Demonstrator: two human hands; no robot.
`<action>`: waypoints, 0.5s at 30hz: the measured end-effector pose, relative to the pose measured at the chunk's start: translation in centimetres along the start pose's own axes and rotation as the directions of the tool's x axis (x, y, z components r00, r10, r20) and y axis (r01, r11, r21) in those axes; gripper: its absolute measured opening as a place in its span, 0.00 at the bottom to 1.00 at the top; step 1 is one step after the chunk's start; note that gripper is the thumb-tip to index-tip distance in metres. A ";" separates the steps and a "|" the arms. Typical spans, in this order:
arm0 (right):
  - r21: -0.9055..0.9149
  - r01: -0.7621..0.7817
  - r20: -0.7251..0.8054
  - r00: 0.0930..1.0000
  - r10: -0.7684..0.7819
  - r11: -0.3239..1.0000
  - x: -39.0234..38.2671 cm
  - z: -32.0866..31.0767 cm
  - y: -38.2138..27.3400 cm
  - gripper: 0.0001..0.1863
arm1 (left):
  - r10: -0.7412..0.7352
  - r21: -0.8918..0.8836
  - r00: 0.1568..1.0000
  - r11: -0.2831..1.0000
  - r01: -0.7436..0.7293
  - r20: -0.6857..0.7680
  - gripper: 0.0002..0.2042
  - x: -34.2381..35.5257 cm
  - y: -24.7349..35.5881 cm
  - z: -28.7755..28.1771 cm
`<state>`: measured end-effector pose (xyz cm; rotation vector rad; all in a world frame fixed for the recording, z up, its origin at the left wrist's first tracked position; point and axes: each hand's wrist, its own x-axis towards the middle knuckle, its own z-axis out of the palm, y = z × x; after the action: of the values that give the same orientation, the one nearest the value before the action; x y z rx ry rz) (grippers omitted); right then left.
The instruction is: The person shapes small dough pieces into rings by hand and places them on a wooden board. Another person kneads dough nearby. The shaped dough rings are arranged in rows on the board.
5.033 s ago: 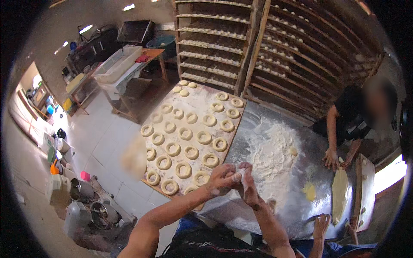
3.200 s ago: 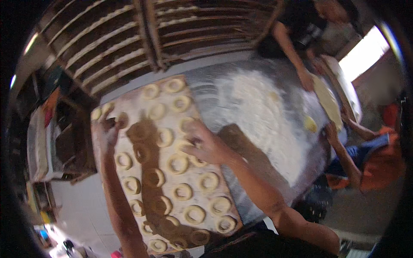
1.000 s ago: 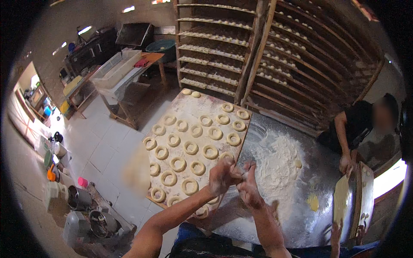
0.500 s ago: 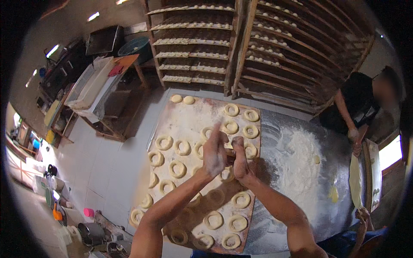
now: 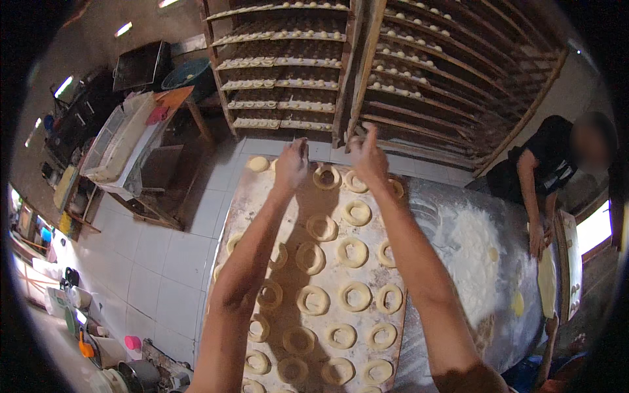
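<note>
Both my arms reach to the far end of a floured board (image 5: 262,196). My left hand (image 5: 292,165) has its fingers drawn together; whether anything is in them is hidden. Just left of it lies a pale dough ball (image 5: 259,164), with a second one partly behind the hand. My right hand (image 5: 369,157) is raised above the far edge, one finger stretched up and the others bent, nothing visible in it. A dough ring (image 5: 325,177) lies between my hands. Several more dough rings (image 5: 354,252) spread down the board beneath my forearms.
On the right, a metal table (image 5: 432,347) carries heaped flour (image 5: 468,252). A co-worker's hands (image 5: 537,239) touch a long dough strip (image 5: 546,281) there; another person's arm shows at lower right. Wooden racks (image 5: 278,62) of dough trays stand beyond; a side table (image 5: 137,150) is left.
My hands have parted and moved to the board's far end. A dough ring now shows on a spot that was bare before. The co-worker's hands shifted down along the strip.
</note>
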<state>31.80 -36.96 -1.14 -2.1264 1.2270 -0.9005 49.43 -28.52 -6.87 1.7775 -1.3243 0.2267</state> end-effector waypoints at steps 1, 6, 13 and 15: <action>-0.038 -0.008 0.081 0.997 0.011 0.999 0.4 0.0 0.8 0.27 | -0.055 -0.018 0.994 0.998 0.057 0.098 0.18 0.3 -0.9 0.2; -0.144 0.125 0.170 0.980 -0.100 0.982 -0.8 0.9 1.6 0.25 | 0.042 0.043 0.928 0.997 -0.063 0.371 0.17 0.4 -0.2 0.5; -0.186 0.328 0.607 0.780 -0.155 0.926 -9.5 -3.0 -1.0 0.29 | -0.114 -0.069 0.713 0.973 0.222 0.692 0.20 -6.9 3.1 -5.3; -0.206 0.447 0.546 0.791 -0.277 0.871 -10.0 -2.5 -1.2 0.29 | 0.011 -0.029 0.809 1.000 0.008 0.587 0.21 -8.2 3.0 -4.7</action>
<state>26.87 -27.78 -1.52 -2.7004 0.7319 -0.2353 45.13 -19.55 -7.42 1.8966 -1.7433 -0.3831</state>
